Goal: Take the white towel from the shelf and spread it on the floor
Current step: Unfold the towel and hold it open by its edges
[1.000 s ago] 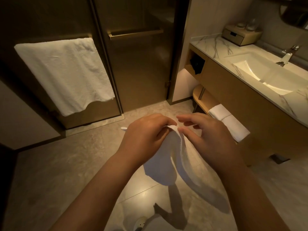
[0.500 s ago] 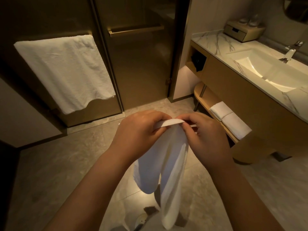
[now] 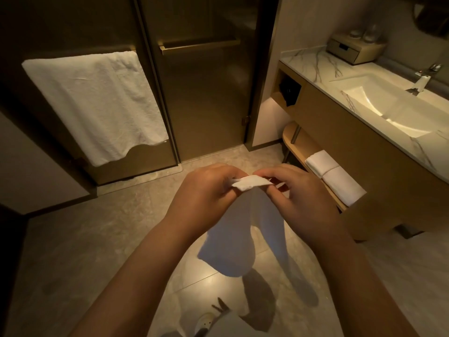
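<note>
A white towel (image 3: 233, 242) hangs in the air in front of me, above the tiled floor (image 3: 97, 239). Both hands pinch its top edge close together. My left hand (image 3: 206, 198) holds the left part of that edge, and my right hand (image 3: 301, 198) holds the right part. The cloth droops in loose folds below my hands, its lower end well above the floor. The low wooden shelf (image 3: 301, 144) under the vanity is at the right.
Two folded white towels (image 3: 335, 176) lie on the shelf. A large white towel (image 3: 97, 103) hangs on the glass door's bar at left. A marble counter with a sink (image 3: 379, 103) stands at right. A white slipper (image 3: 206, 324) shows at the bottom edge.
My right hand has closed onto the towel's top edge beside my left. The towel now hangs straighter, with the edge stretched between the two hands.
</note>
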{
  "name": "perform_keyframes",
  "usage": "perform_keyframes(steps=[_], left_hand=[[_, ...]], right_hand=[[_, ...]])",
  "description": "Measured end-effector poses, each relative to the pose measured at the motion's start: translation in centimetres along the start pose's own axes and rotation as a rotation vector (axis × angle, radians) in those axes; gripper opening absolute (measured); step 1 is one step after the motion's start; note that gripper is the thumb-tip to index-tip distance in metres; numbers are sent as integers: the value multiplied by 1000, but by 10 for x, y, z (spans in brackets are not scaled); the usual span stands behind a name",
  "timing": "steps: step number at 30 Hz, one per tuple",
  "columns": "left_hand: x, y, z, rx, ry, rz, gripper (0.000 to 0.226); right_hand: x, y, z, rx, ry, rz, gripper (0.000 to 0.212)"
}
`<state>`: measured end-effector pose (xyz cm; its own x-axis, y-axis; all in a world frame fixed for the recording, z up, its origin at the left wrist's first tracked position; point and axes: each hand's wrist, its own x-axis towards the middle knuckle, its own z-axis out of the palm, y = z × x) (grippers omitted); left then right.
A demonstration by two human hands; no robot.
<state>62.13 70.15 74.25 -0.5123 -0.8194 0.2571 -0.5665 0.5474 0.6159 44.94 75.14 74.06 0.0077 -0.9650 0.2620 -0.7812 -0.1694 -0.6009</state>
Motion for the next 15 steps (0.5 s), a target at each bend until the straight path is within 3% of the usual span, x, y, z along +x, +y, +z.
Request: perform_keyframes(steps=[9,15], left_hand=[[-3,-2,0,-53,56,18,16],[-9,-6,-5,-315,190,-117,17]], right_hand=[[3,-1,8,-17,-2,-1,18],[6,0,5,26,149,-13,15]])
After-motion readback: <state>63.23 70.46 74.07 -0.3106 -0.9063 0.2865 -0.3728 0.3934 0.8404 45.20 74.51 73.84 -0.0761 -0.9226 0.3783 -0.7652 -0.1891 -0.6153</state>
